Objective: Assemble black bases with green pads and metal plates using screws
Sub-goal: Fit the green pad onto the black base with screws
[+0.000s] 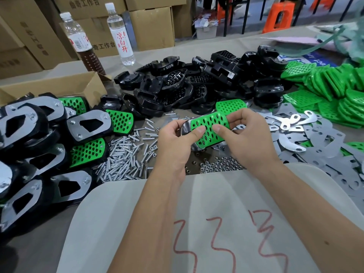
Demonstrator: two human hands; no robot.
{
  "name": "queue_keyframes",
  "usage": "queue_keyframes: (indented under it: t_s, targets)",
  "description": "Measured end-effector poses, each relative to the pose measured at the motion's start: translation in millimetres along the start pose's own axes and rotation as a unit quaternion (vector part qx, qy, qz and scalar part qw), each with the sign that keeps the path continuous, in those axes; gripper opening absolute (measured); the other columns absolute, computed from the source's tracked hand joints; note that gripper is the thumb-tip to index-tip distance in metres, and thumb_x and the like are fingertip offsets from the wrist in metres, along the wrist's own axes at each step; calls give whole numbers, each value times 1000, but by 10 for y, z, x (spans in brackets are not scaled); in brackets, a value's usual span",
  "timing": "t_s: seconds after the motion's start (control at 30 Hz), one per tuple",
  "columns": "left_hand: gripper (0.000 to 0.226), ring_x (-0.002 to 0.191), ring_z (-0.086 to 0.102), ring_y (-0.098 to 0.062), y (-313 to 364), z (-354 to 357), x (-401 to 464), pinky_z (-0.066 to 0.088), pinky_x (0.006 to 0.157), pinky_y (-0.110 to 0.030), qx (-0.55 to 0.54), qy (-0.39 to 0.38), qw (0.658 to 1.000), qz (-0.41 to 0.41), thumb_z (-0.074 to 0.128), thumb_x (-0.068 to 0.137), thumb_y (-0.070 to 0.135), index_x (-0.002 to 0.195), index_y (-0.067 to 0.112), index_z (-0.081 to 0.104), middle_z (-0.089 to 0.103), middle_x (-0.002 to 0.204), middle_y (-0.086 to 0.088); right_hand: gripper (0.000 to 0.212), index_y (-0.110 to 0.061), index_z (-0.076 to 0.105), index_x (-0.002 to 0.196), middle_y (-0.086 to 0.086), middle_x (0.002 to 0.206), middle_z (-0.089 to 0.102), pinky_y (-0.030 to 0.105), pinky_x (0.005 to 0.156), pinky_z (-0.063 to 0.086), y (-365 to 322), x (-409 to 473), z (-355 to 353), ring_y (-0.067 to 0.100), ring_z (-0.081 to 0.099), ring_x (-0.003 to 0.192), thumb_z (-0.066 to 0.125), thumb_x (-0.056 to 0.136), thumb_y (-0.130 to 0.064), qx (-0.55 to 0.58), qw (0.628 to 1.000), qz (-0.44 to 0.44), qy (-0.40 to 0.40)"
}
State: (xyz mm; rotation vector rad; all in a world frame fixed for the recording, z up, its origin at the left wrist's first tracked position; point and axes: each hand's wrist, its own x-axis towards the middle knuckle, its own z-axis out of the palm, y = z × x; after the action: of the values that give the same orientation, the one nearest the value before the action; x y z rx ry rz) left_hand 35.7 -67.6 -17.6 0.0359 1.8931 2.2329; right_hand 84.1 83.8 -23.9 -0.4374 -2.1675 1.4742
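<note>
Between both hands, above the surface (350, 133) | left hand (173, 138) and right hand (244, 133) each grip, thumbs on top, a green pad (208, 125) on a metal plate (186, 128) | long axis slants from near-left end to far-right end | screws (122, 156) lie left of the grip, nearer the left hand.

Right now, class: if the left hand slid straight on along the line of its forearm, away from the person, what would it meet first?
Past the green pad that the left hand holds, probably the loose screws, then the black bases; depth is uncertain.

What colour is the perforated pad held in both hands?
Bright green pad, dotted with oval holes; head view.
</note>
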Motion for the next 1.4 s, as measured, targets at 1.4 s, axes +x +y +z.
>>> queue_keyframes:
  t_s: [1.4]
  targets:
    - [21, 81, 77, -24, 49, 7, -5, 64, 68, -40, -136, -50, 989, -29, 68, 99, 20, 106, 1, 71, 79, 94, -13, 31, -2, 70, 116, 20, 111, 76, 29, 72, 58, -22, 39, -156, 29, 71, 96, 75, 88, -15, 327, 917, 44, -223]
